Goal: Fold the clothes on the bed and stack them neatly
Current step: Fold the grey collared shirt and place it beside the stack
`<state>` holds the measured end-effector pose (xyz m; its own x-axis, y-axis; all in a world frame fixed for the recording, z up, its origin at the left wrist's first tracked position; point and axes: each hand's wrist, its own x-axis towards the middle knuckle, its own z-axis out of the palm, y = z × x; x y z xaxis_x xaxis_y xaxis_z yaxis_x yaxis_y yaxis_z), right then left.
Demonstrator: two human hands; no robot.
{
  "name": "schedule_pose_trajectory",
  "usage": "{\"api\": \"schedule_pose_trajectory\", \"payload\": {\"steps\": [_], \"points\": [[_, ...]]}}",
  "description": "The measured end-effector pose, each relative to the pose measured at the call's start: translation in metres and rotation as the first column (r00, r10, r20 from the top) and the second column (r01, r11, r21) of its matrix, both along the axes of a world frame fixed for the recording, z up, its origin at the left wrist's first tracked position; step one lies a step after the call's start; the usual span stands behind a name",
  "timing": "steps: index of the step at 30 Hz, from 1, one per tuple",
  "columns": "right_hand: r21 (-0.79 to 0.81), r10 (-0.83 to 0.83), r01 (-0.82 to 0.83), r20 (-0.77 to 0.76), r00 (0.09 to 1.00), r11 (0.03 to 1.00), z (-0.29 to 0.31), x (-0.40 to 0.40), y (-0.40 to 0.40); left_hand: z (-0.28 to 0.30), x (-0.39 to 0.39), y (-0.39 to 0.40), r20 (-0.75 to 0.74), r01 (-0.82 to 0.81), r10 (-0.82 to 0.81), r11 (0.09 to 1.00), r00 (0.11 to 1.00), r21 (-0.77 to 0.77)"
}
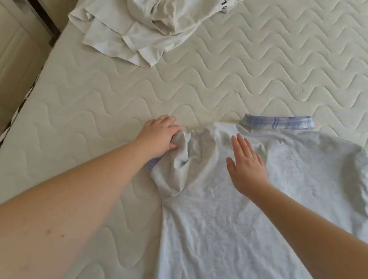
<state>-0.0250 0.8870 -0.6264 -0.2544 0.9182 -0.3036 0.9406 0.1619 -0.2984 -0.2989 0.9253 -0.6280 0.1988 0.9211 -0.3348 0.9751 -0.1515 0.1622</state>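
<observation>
The pale grey shirt [249, 225] lies creased on the bed [88, 129], plaid collar showing. The left hand [159, 135] pinches its bunched sleeve. The right hand [247, 166] rests flat, fingers spread.

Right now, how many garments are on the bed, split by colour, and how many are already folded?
Light grey shirt with plaid collar, spread flat under both hands: 1
White crumpled garment with black lettering, possibly more than one piece bunched together: 1
Folded garments: 0
Total on the mattress: 2

The left hand grips the shirt's sleeve; the right hand lies open on it.
</observation>
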Motion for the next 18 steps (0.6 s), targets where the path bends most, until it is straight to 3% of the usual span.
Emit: {"api": "schedule_pose_trajectory", "payload": {"steps": [3,7,10,13,18], "points": [[-0.029,0.033,-0.032,0.017,0.999,0.999,-0.005,-0.006,0.017,-0.003,-0.002,0.011,0.161,-0.054,0.056,0.998,0.985,-0.015],[-0.057,0.035,-0.034,0.016,0.999,0.998,-0.009,-0.014,0.032,0.001,-0.020,-0.005,0.494,-0.321,0.306,0.945,0.814,-0.056],[-0.093,0.049,-0.043,0.064,0.997,0.995,-0.015,-0.010,0.038,0.003,-0.042,-0.028,0.547,-0.512,0.414,0.858,0.727,0.031],[-0.141,0.051,-0.028,0.163,0.985,0.990,-0.021,-0.001,0.044,0.003,-0.060,-0.057,0.594,-0.675,0.573,0.735,0.565,-0.068],[-0.202,0.053,0.001,0.264,0.963,0.979,-0.021,0.001,0.052,-0.014,-0.071,-0.097,0.437,-0.806,0.740,0.589,0.512,-0.053]]}}
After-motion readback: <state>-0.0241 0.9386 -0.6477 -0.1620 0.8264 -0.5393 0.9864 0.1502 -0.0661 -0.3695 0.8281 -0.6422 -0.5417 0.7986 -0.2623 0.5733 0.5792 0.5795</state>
